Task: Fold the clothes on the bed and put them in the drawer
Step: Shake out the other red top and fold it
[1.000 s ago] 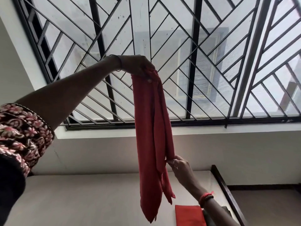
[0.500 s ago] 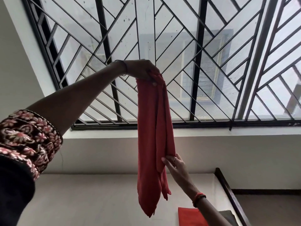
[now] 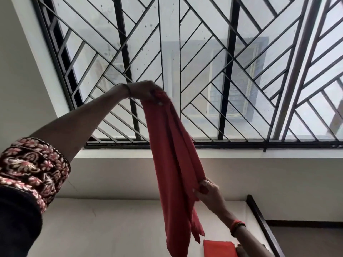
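We hold the red cloth [image 3: 170, 164] up in the air in front of the barred window [image 3: 232, 71], hanging as a long, narrow doubled band. Our left hand [image 3: 146, 90] is raised high and closes around the gathered top end, fingers curled over the bunch. Our right hand [image 3: 207, 190] is lower down and pinches the right-hand edge of the band between thumb and fingers, about two thirds of the way down its length. The cloth looks thin, light and completely limp: it falls in soft vertical creases, bulges out toward the lower hand, and its loose tail dangles free below that pinch. We judge that it has no stiffness to hold a crease, so any fold will keep only while it is pinched or laid flat. The layers also look likely to slide over one another if we grip only the outer one. The best holds seem to be where we have them now, at the top end and on the stacked edges. We would take all the layers together in each pinch and keep a little tension between the hands so the edges stay lined up. Below, a folded red piece [image 3: 219, 248] lies on a pale surface that we take to be the bed [image 3: 111, 229], though this steep upward view shows too little of it to be certain. No drawer is in sight.
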Demonstrator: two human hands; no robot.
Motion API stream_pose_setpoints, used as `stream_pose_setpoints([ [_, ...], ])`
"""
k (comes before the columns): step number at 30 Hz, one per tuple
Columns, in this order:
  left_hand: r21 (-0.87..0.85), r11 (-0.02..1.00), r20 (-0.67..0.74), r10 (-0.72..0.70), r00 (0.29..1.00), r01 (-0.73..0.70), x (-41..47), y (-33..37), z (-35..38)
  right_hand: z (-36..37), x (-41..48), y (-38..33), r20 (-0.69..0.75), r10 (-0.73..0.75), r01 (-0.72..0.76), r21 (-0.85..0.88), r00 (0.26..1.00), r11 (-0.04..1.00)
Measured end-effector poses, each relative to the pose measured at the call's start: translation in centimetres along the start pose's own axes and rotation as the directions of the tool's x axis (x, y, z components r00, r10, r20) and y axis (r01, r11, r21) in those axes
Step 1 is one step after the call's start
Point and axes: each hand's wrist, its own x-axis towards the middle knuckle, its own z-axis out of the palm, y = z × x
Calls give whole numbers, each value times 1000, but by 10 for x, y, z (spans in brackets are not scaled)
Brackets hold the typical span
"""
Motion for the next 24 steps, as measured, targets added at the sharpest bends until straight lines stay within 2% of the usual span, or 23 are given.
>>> stream_pose_setpoints([
  [5,-49,995,-38,-93,995,91,-33,-43,29,-53,7,7,16,-1,1,18,1000,1000],
  [11,-78,984,-44,-165,985,161,-57,-69,68,-90,28,-2,-57,-20,20,13,998,1000],
  [14,-104,977,-87,-194,977,185,-64,-73,75,-95,30,-5,60,-59,57,31,996,998],
  [17,-115,975,-95,-203,975,191,-70,-70,78,-91,22,-9,255,-109,101,46,961,994],
  [21,-109,969,-77,-231,970,222,-80,-76,77,-92,18,-9,469,-104,166,-94,877,982],
  [24,-32,952,-46,-307,951,306,-87,-83,84,-93,21,-10,535,-169,307,-180,827,934],
])
